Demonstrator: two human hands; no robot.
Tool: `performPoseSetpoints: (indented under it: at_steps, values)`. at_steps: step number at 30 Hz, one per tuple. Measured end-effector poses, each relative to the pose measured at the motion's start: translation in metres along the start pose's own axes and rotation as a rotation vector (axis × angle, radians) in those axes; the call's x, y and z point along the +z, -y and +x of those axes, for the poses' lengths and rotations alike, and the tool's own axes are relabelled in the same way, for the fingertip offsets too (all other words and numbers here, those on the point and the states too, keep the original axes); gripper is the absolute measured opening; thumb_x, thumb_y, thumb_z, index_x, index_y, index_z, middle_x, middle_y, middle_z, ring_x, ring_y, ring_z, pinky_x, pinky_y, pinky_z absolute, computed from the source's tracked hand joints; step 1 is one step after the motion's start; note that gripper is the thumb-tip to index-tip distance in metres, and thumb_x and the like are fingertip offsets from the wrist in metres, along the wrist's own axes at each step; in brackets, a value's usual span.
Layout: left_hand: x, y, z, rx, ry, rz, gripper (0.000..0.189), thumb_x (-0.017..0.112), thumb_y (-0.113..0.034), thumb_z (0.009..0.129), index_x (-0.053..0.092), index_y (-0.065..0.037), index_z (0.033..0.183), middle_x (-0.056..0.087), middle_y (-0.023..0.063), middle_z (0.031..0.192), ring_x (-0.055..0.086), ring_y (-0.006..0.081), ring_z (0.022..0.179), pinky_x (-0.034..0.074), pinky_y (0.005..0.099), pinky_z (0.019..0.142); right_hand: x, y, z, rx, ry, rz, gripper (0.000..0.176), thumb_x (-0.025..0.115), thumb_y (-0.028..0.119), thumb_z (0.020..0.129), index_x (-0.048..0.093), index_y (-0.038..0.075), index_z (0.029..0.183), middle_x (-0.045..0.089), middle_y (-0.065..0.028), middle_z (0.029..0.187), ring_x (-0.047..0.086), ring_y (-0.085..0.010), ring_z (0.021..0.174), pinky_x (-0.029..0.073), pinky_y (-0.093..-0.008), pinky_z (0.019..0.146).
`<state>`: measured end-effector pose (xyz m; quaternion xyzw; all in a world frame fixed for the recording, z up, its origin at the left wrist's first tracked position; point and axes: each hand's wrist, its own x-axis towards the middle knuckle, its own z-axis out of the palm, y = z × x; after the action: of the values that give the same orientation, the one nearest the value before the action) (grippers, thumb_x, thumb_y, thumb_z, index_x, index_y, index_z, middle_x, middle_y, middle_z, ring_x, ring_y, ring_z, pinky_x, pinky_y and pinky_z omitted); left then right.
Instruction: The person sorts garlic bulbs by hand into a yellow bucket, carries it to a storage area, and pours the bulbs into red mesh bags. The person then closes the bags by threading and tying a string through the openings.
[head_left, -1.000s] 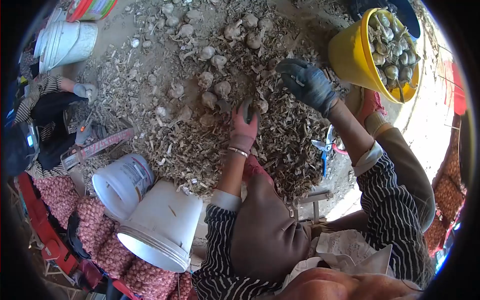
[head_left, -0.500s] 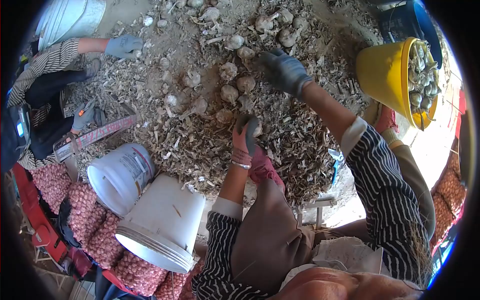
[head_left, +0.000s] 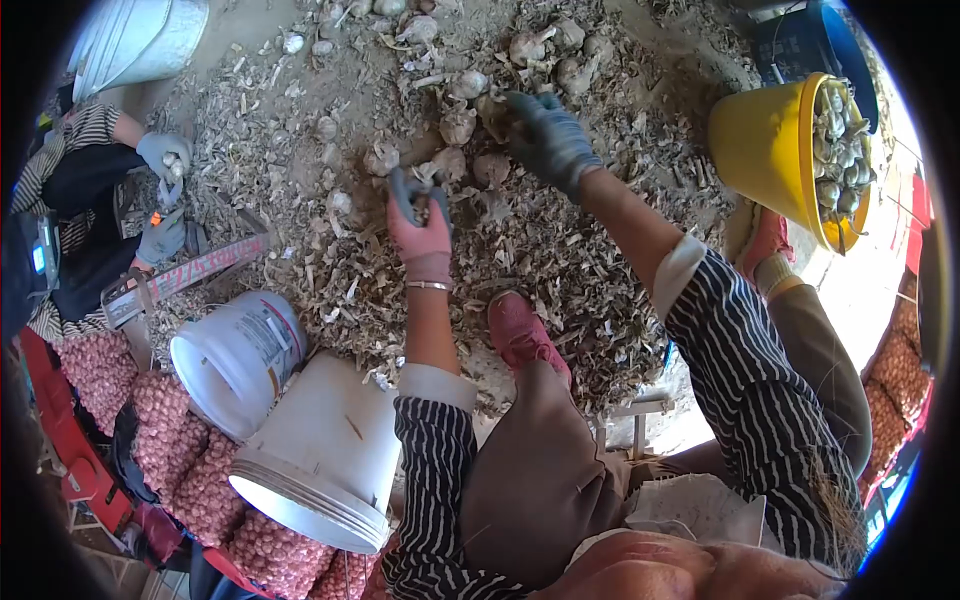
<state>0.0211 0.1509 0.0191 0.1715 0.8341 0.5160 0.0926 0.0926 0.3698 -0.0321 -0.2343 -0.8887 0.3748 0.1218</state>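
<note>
My left hand [head_left: 422, 235], in a pink glove with grey fingertips, is over the pile with its thumb and fingers closed around a garlic bulb. My right hand [head_left: 556, 142], in a grey-blue glove, has its fingers curled against a brownish garlic bulb [head_left: 492, 112]; the fingertips are slightly blurred. Between my hands lie more bulbs, among them a round one [head_left: 491, 170] and a pale one [head_left: 457, 125]. Another bulb [head_left: 381, 158] sits just above my left fingertips. Dry skins and stalks [head_left: 560, 280] cover the ground around them.
A yellow bucket [head_left: 757, 135] of garlic stands at the right beside a blue bucket [head_left: 835, 50]. White buckets [head_left: 325, 425] lie at lower left, near net sacks of garlic [head_left: 205, 475]. At left, a co-worker's gloved hands [head_left: 163, 155] hold garlic and an orange-marked tool.
My left hand has moved left and up, away from my shoe. My right hand has shifted slightly left. The co-worker's upper hand has drawn back toward their other hand, with garlic in it.
</note>
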Motion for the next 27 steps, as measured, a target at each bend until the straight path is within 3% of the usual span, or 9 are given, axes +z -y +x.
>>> performPoseSetpoints:
  at_steps: [3,9,11,14,15,20,22,23,27]
  values:
    - [-0.004,0.004,0.054,-0.197,-0.256,-0.335,0.051,0.056,0.007,0.085,0.047,-0.006,0.134,0.055,0.0085,0.12,0.056,0.0162,0.099,0.051,0.0295,0.086,-0.035,0.058,0.035,-0.013,0.119,0.194,0.031,0.066,0.016,0.081,0.06,0.011,0.111,0.057,-0.0099,0.092,0.058,-0.0226,0.085,0.05,-0.0335,0.081]
    - [0.01,-0.037,0.011,0.169,0.276,-0.042,0.058,0.062,0.002,0.079,0.048,-0.012,0.134,0.057,0.0102,0.113,0.059,0.0195,0.1,0.052,0.0323,0.086,-0.089,-0.014,0.048,0.274,-0.349,0.948,0.036,0.059,-0.005,0.085,0.059,0.008,0.118,0.057,0.0008,0.095,0.054,-0.0052,0.077,0.049,-0.02,0.071]
    - [0.023,-0.036,-0.001,0.084,0.442,-0.148,0.058,0.065,-0.011,0.079,0.048,-0.011,0.134,0.057,0.0132,0.113,0.061,0.0247,0.098,0.052,0.0375,0.083,-0.088,-0.061,0.055,0.29,-0.48,0.436,0.037,0.059,0.008,0.087,0.055,0.006,0.123,0.061,-0.0039,0.089,0.06,-0.0123,0.072,0.05,-0.0265,0.064]
    - [0.054,-0.028,-0.013,0.264,0.805,0.462,0.064,0.065,-0.031,0.079,0.045,-0.007,0.134,0.054,0.0148,0.118,0.06,0.0342,0.097,0.051,0.0416,0.083,-0.091,-0.077,0.076,0.577,-0.387,0.54,0.038,0.059,0.014,0.087,0.056,0.006,0.124,0.064,-0.0069,0.092,0.063,-0.015,0.077,0.051,-0.0264,0.069]
    - [0.058,-0.023,-0.003,0.267,0.804,0.455,0.064,0.065,-0.031,0.079,0.045,-0.007,0.134,0.054,0.0148,0.118,0.06,0.0342,0.097,0.051,0.0416,0.083,-0.081,-0.072,0.083,0.53,-0.164,-0.044,0.04,0.06,0.019,0.086,0.056,0.013,0.125,0.065,-0.0126,0.097,0.063,-0.0197,0.083,0.051,-0.0312,0.078]
    - [0.036,-0.009,0.076,0.121,0.153,0.233,0.058,0.062,-0.009,0.08,0.044,-0.004,0.135,0.049,0.0153,0.132,0.055,0.0317,0.115,0.045,0.0415,0.098,-0.045,0.019,0.111,-0.061,0.181,-0.364,0.049,0.062,0.009,0.08,0.055,0.023,0.127,0.062,-0.0116,0.111,0.062,-0.0259,0.089,0.052,-0.0357,0.083]
    - [0.021,-0.005,0.105,0.091,-0.017,0.006,0.053,0.058,0.003,0.081,0.048,-0.004,0.133,0.05,0.0155,0.133,0.052,0.0289,0.12,0.04,0.0417,0.103,-0.029,0.013,0.121,-0.121,0.522,0.347,0.051,0.06,0.005,0.081,0.053,0.023,0.129,0.061,-0.0145,0.112,0.062,-0.024,0.087,0.052,-0.0336,0.082]
    - [0.016,0.005,0.115,0.078,-0.087,0.006,0.052,0.055,0.008,0.081,0.051,-0.003,0.131,0.05,0.0153,0.132,0.051,0.0275,0.122,0.038,0.0418,0.105,-0.044,0.034,0.125,-0.362,0.382,-0.01,0.044,0.054,0.002,0.086,0.051,0.011,0.129,0.061,-0.0022,0.091,0.057,-0.0113,0.075,0.051,-0.025,0.068]
    - [-0.02,0.015,0.204,0.087,-0.163,0.034,0.048,0.057,0.003,0.083,0.053,-0.005,0.13,0.048,0.0162,0.136,0.05,0.0273,0.122,0.037,0.0382,0.105,-0.028,-0.011,0.128,0.193,0.226,0.765,0.032,0.054,0.006,0.089,0.055,0.006,0.121,0.061,0.0012,0.086,0.057,-0.0065,0.07,0.049,-0.0206,0.059]
